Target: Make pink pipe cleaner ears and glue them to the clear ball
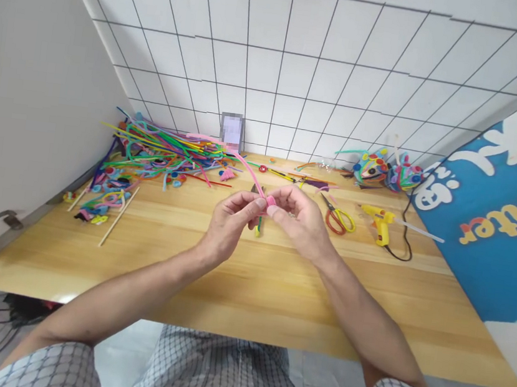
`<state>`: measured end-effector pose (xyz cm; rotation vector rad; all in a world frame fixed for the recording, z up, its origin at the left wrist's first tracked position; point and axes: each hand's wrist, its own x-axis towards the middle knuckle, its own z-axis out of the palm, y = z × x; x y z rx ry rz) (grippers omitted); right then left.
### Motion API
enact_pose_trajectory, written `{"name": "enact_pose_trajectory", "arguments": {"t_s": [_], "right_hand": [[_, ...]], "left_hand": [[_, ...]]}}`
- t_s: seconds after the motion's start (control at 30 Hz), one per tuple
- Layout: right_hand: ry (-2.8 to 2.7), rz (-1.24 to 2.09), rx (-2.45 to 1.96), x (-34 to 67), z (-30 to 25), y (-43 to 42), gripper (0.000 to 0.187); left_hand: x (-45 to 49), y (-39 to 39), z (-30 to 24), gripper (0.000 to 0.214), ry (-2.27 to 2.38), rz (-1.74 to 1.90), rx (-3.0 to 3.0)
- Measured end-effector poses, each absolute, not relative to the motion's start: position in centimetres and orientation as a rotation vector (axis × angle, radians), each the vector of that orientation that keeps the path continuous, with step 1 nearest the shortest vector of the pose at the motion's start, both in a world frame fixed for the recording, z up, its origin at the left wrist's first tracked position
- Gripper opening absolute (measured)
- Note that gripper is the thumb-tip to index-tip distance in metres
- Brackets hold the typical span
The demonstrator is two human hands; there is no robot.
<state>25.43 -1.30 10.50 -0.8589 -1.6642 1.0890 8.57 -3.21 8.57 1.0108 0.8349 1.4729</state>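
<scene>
Between my two hands, above the middle of the wooden table (246, 292), is a pink pipe cleaner (252, 175). Its long free end arcs up and away to the left, while the near end is bunched into a small coil at my fingertips. My left hand (231, 218) pinches it between thumb and fingers. From the other side, my right hand (300, 220) grips the coiled part. Just beyond and below my hands lies a tool with a green and yellow handle (258, 228), mostly hidden by them.
At the left lies a heap of coloured pipe cleaners (164, 150), with felt pieces, buttons and wooden sticks (118, 217) nearby. On the right are scissors (337, 219), a yellow glue gun (378, 224) with its cord, and two decorated figures (371, 168). A phone (231, 132) leans against the tiled wall.
</scene>
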Motion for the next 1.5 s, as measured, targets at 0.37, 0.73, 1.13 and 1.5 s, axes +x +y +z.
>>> {"name": "enact_pose_trajectory", "arguments": {"t_s": [0.37, 0.73, 1.13, 1.5], "right_hand": [[-1.645, 0.796, -0.941, 24.7, 9.7, 0.0, 0.010], [-1.523, 0.712, -0.914, 20.5, 9.5, 2.4, 0.016], [-1.530, 0.942, -0.953, 21.7, 10.4, 3.1, 0.025], [-1.459, 1.028, -0.959, 21.4, 9.7, 3.1, 0.025]], "left_hand": [[7.7, -0.1, 7.8, 0.037, 0.730, 1.293, 1.046], [5.6, 2.2, 8.7, 0.034, 0.628, 1.320, 0.901], [3.3, 3.8, 8.9, 0.027, 0.745, 1.171, 1.025], [4.4, 3.3, 7.6, 0.038, 0.648, 1.159, 0.951]]}}
